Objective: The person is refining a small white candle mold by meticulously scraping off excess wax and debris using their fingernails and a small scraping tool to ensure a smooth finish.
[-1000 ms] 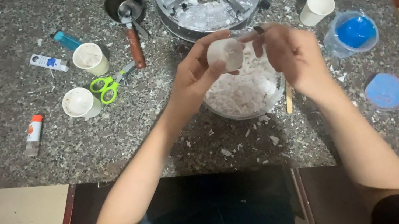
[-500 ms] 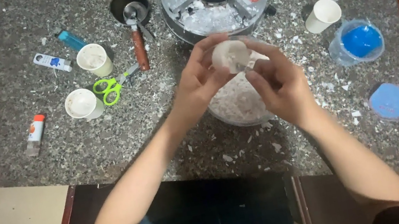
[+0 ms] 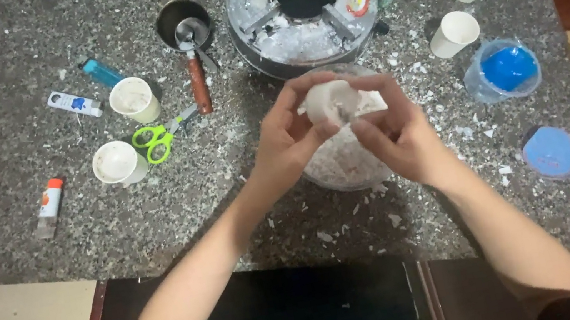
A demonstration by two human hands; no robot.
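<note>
2 hands meet in the head view over a clear bowl (image 3: pixel 345 165) of white flakes that sits on the speckled counter (image 3: pixel 24 229). The left hand (image 3: pixel 287 136) has its fingers (image 3: pixel 303 87) curled over the top and side of a white wax lump (image 3: pixel 334 100), grasping it; the right hand (image 3: pixel 394 134) presses in from the other side, its fingers (image 3: pixel 375 138) bent against the lump and a pale scrap beside it. The lump is held just above the bowl, not resting in it.

Against the view 1 second ago, the right hand has closed in: then it stood a little apart from the lump, now both hands are packed tight around it, so the work on it looks like peeling or crumbling, with flakes landing in the bowl. Half a second ago the grip was already this close; since then the hands have barely shifted.

Around them nothing has moved: green scissors (image 3: pixel 156 139) between 2 white cups (image 3: pixel 115 162), a glue stick (image 3: pixel 48 205), a small ladle (image 3: pixel 187 40), the round stove (image 3: pixel 302 4), a blue-filled cup (image 3: pixel 507 68) and a blue disc (image 3: pixel 551 152).
</note>
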